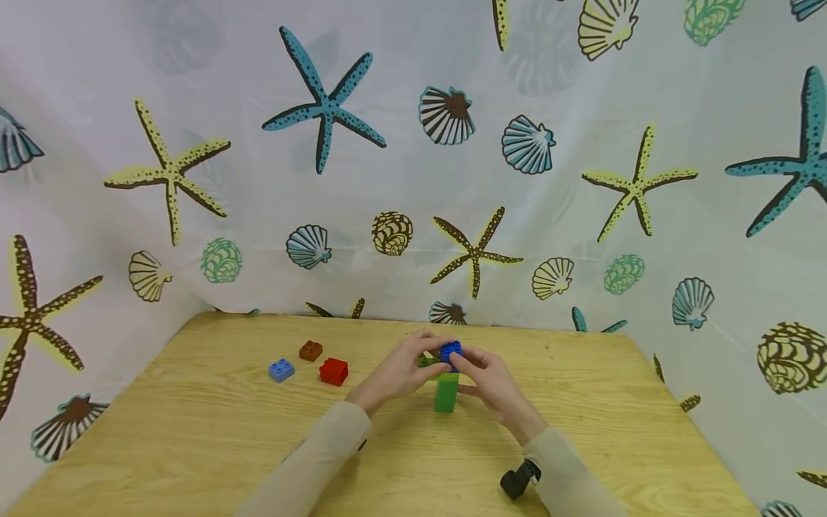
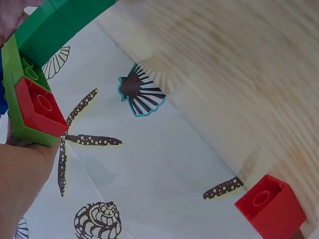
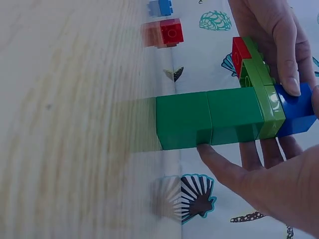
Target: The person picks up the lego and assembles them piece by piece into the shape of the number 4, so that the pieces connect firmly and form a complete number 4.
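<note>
A toy brick tower stands on the table between both hands. Its lower part is two stacked green bricks (image 3: pixel 209 119). Across them lies a long lime-green brick (image 3: pixel 266 99), with a red brick (image 2: pixel 42 104) fixed under its overhanging left side. A blue brick (image 1: pixel 451 350) sits on top. My left hand (image 1: pixel 408 366) grips the tower's upper part, with fingers at the blue brick and under the lime-green overhang. From the other side my right hand (image 1: pixel 494 384) holds the tower, thumb on the blue brick, one fingertip low at the green bricks.
Left of the tower, a loose red brick (image 1: pixel 334 371), a brown brick (image 1: pixel 311 350) and a light blue brick (image 1: pixel 281 370) lie on the wooden table (image 1: pixel 194 424). A curtain (image 1: pixel 388 179) printed with starfish and shells hangs behind. A black device (image 1: pixel 520 479) is strapped at the right wrist.
</note>
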`<act>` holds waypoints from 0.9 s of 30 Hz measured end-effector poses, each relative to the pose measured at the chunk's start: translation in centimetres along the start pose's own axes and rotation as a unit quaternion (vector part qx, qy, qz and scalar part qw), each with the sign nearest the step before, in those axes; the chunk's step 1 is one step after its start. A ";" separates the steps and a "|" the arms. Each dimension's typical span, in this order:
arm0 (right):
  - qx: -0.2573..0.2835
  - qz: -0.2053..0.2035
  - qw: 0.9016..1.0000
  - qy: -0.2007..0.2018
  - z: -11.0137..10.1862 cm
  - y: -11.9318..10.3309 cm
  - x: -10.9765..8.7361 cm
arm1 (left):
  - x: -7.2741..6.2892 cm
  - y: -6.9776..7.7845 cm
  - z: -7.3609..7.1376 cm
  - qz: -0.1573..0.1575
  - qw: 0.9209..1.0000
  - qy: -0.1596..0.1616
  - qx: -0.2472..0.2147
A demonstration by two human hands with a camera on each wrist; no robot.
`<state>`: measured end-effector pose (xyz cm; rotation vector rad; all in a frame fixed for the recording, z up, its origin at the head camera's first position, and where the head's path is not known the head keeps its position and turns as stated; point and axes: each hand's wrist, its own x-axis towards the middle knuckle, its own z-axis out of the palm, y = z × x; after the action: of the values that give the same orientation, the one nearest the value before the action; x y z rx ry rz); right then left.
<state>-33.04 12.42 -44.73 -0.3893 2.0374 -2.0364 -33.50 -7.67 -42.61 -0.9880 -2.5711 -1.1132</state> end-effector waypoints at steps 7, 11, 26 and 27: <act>0.004 -0.013 1.000 0.019 1.0 -0.3 0.2 | -0.2 -0.4 0.0 0.008 1.000 0.014 -0.025; 0.020 -0.021 0.999 0.027 1.2 -0.7 0.2 | 0.0 -0.4 -0.2 -0.003 0.999 0.004 -0.039; 0.027 -0.025 0.999 0.029 1.5 -1.0 0.2 | -0.2 -1.0 -1.2 -0.050 0.992 0.026 -0.110; 0.028 -0.024 0.999 0.030 1.5 -1.0 0.2 | -0.3 -1.0 -1.4 -0.055 0.992 0.029 -0.109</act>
<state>-32.73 10.96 -43.70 -0.3736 2.0182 -2.1535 -34.05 -9.25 -42.30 -0.8492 -2.5243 -1.4557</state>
